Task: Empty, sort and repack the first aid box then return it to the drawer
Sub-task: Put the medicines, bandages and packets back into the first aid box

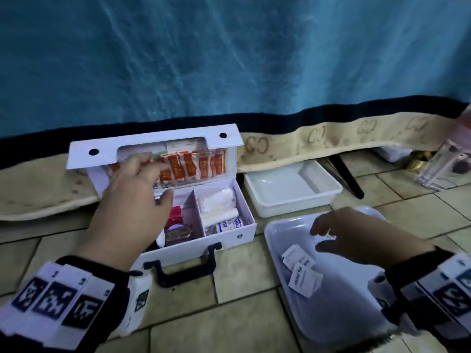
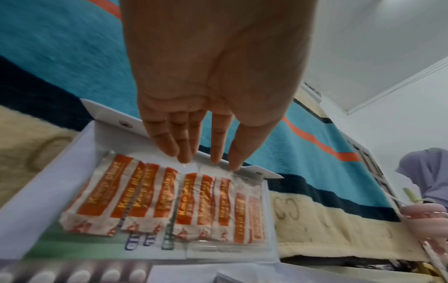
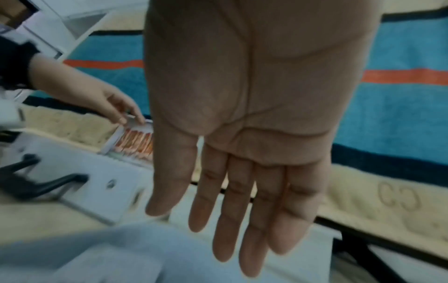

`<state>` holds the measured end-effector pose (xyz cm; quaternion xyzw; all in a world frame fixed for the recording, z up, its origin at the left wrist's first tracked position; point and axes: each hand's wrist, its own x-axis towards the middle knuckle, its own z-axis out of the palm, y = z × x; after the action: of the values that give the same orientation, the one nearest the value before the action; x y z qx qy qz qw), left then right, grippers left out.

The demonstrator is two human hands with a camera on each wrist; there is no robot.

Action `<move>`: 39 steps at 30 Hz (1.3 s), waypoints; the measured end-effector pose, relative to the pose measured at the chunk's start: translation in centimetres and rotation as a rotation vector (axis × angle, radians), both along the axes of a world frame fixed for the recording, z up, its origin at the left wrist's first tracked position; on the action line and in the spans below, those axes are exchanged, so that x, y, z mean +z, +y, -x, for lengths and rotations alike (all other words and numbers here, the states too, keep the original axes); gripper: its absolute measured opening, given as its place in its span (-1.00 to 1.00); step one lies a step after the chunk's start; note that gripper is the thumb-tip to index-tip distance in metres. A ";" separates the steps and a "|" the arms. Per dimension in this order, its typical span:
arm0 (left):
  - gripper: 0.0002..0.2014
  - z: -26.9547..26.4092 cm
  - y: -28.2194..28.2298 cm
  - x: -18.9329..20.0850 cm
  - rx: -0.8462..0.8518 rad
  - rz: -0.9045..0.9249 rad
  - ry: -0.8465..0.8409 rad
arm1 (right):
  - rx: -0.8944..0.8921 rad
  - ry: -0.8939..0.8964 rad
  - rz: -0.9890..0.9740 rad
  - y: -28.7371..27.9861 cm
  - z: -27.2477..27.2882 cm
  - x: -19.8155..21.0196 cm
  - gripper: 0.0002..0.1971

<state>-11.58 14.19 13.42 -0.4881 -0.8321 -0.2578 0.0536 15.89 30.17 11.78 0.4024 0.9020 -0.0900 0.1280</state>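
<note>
The white first aid box (image 1: 229,234) stands open on the tiled floor, its lid (image 1: 229,143) leaning back against a blanket. A clear pocket in the lid holds a row of orange plasters (image 1: 193,169) (image 2: 169,199) (image 3: 135,141). My left hand (image 1: 150,174) (image 2: 194,149) reaches up to that pocket, straight fingertips touching its top edge. In the box lie a bandage roll (image 1: 229,222), a cotton bag (image 1: 219,200) and a red packet (image 1: 175,215). My right hand (image 1: 339,235) (image 3: 242,220) hovers flat and empty over a white tray (image 1: 293,225) holding alcohol pad sachets (image 1: 303,273).
A second white tray (image 1: 288,189) sits behind, by the bed edge. The blue blanket (image 1: 229,59) hangs down behind the box. At far right another person's hand holds a clear plastic case (image 1: 443,169). A black leg (image 1: 346,174) slants under the bed. The box handle (image 1: 186,266) points toward me.
</note>
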 end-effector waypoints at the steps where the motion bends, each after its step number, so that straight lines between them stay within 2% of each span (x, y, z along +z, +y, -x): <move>1: -0.61 -0.5 0.1 0.0 -0.014 -0.019 0.008 | -0.005 -0.013 0.041 -0.4 -0.5 -1.0 -0.66; 3: -0.66 -1.9 0.6 -0.2 -0.066 -0.025 0.024 | -0.031 0.003 0.095 -1.2 -1.1 -2.7 -0.56; 5: -0.72 -3.3 0.9 -0.4 -0.131 0.011 0.025 | -0.041 0.026 0.061 -1.9 -0.8 -3.6 -0.52; 9: -0.78 -7.6 2.6 -1.3 -0.304 0.190 0.023 | 0.017 -0.070 -0.013 -3.4 -0.2 -3.7 -0.39; 14: -0.71 -12.3 5.6 -2.9 -0.529 0.450 0.159 | 0.112 -0.113 -0.086 -3.1 -0.4 -3.6 -0.52; 18: -0.68 -14.3 8.1 -4.5 -0.679 0.605 0.072 | 0.167 -0.092 -0.057 -1.9 -0.9 -3.3 -0.81; 20: -0.67 -14.9 8.9 -5.5 -0.737 0.699 0.048 | 0.132 -0.022 0.023 -1.1 -1.7 -2.9 -0.70; 23: -0.70 -15.6 9.5 -6.4 -0.757 0.764 0.123 | 0.065 0.066 0.131 0.1 -3.5 -2.0 -0.65; 27: -0.66 -16.1 10.2 -6.6 -0.755 0.757 0.219 | -0.028 0.218 0.107 1.2 -5.6 -0.9 -0.66; 32: -0.75 -16.1 10.6 -6.2 -0.793 0.741 0.214 | -0.078 0.337 0.171 2.0 -6.0 -0.5 -0.80; 35: -0.79 -15.5 9.2 -5.0 -0.735 0.566 0.054 | -0.088 0.424 0.192 2.3 -5.3 0.2 -0.84; 37: -0.84 -14.2 7.7 -3.3 -0.639 0.415 -0.051 | -0.078 0.494 0.200 2.5 -4.4 1.2 -0.84; 39: -0.95 -12.1 5.7 -1.3 -0.529 0.306 -0.085 | -0.072 0.583 0.211 2.5 -2.8 1.9 -0.85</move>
<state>0.47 19.93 12.09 -0.6790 -0.7068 -0.1547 -0.1243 18.65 32.71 13.73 0.3760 0.8714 -0.2994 -0.0984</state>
